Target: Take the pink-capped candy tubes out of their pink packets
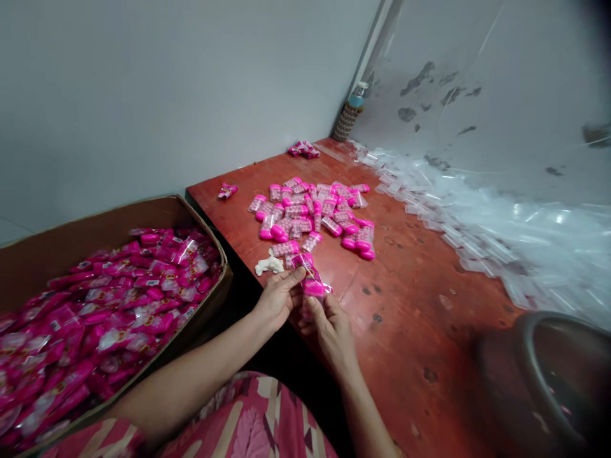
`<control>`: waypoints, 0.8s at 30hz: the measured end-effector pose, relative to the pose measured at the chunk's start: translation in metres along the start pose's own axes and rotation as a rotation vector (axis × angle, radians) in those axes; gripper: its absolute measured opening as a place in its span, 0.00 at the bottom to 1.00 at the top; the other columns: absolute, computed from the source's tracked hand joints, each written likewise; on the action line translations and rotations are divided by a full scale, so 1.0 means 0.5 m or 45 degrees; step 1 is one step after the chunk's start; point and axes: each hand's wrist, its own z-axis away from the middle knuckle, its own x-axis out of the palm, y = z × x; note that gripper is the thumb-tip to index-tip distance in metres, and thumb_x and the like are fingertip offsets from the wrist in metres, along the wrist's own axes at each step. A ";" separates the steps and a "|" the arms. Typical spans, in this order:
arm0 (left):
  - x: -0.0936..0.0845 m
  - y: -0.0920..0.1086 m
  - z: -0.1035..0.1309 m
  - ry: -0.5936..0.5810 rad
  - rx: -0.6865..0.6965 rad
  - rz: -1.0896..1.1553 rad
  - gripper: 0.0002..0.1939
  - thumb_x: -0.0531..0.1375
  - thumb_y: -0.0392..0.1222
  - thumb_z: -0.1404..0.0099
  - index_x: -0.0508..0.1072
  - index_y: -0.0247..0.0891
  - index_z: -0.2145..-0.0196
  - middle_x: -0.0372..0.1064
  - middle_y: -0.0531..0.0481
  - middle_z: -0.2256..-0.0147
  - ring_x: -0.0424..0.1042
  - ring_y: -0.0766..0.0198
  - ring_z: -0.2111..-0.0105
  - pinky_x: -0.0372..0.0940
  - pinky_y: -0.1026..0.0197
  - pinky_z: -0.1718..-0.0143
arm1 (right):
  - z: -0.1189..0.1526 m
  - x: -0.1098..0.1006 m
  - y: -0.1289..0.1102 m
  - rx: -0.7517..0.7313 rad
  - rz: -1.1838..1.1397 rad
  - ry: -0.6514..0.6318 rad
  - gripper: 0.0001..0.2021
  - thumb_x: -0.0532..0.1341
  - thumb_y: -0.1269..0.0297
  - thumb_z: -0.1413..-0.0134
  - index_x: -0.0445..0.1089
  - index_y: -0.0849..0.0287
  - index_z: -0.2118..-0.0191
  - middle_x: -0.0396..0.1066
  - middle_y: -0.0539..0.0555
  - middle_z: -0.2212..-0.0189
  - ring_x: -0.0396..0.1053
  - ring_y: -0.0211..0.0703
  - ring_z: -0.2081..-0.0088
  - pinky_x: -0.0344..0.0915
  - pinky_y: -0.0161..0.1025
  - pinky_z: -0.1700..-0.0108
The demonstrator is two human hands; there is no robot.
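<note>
My left hand (281, 294) pinches the upper end of a pink packet (312, 280) at the near edge of the red table (415, 305). Lower down, my right hand (331, 324) is closed on the same packet, thumb on top, and its fingers hide the lower part. Just beyond my hands lies a loose pile of small clear packs with pink caps (305, 213). A crumpled white scrap (270, 264) rests beside my left fingertips.
An open cardboard box (222, 248) of pink packets stands at the left. Clear plastic pieces (458, 222) line the right wall. A dark round tub (525, 356) is at the lower right. A bottle (358, 94) in a woven holder stands in the far corner.
</note>
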 end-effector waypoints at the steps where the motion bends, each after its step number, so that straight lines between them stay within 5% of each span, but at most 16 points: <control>1: 0.001 0.002 0.001 -0.025 0.004 -0.036 0.09 0.63 0.40 0.49 0.69 0.31 0.74 0.68 0.50 0.77 0.67 0.69 0.79 0.64 0.67 0.77 | -0.001 0.000 0.000 0.009 -0.045 -0.014 0.11 0.56 0.54 0.50 0.62 0.57 0.69 0.66 0.47 0.79 0.66 0.37 0.80 0.65 0.34 0.80; 11: 0.005 -0.006 0.005 -0.128 -0.038 -0.339 0.11 0.65 0.41 0.54 0.71 0.29 0.76 0.68 0.50 0.80 0.64 0.71 0.83 0.60 0.67 0.79 | 0.006 -0.007 0.018 -0.209 0.270 0.192 0.09 0.57 0.56 0.50 0.63 0.56 0.71 0.66 0.47 0.82 0.65 0.37 0.81 0.64 0.33 0.78; 18: 0.001 0.006 0.009 -0.394 -0.157 -0.534 0.12 0.62 0.44 0.50 0.72 0.29 0.77 0.65 0.50 0.85 0.64 0.67 0.86 0.59 0.65 0.84 | -0.002 -0.011 0.011 0.002 -0.316 -0.100 0.11 0.56 0.55 0.49 0.63 0.59 0.70 0.64 0.47 0.79 0.63 0.33 0.82 0.61 0.30 0.82; 24: -0.005 0.001 0.000 -0.157 -0.105 -0.361 0.09 0.65 0.39 0.53 0.73 0.28 0.76 0.70 0.47 0.78 0.68 0.67 0.79 0.65 0.65 0.73 | 0.011 -0.012 0.014 -0.014 -0.432 0.069 0.14 0.61 0.60 0.53 0.61 0.56 0.59 0.68 0.49 0.72 0.68 0.37 0.72 0.69 0.36 0.71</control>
